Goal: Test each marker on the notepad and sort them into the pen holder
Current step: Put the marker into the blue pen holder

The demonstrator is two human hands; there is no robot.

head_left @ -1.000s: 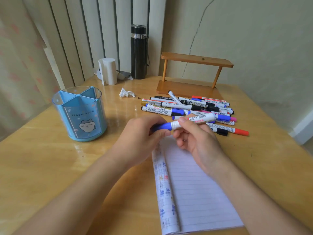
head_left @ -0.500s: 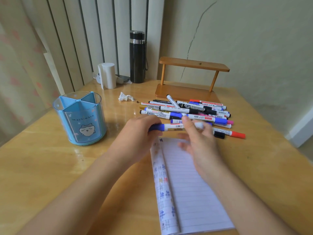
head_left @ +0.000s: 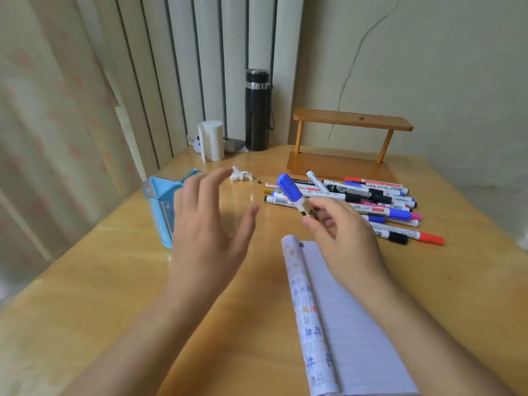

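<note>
Wooden table (head_left: 114,295) in a curtained corner. Lined notepad (head_left: 351,324) lies open at the near edge. Blue pen holder (head_left: 164,207) stands partly behind the left hand (head_left: 205,232), fingers spread, empty. Right hand (head_left: 343,241) pinches a blue-capped marker (head_left: 294,197) (cap on), long axis tilted, cap up-left, above the table before the marker pile (head_left: 357,201).

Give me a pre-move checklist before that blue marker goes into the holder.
1. Marker gripped: ok, right hand holds the blue marker.
2. Cap on: ok, blue cap sits on the raised end.
3. Tested on the notepad: cannot tell, visible page shows no mark.
4. Left hand free: ok, open and empty.
5. Pen holder reachable: ok, though the left hand partly hides it.
6. Compartments empty: cannot tell.
</note>
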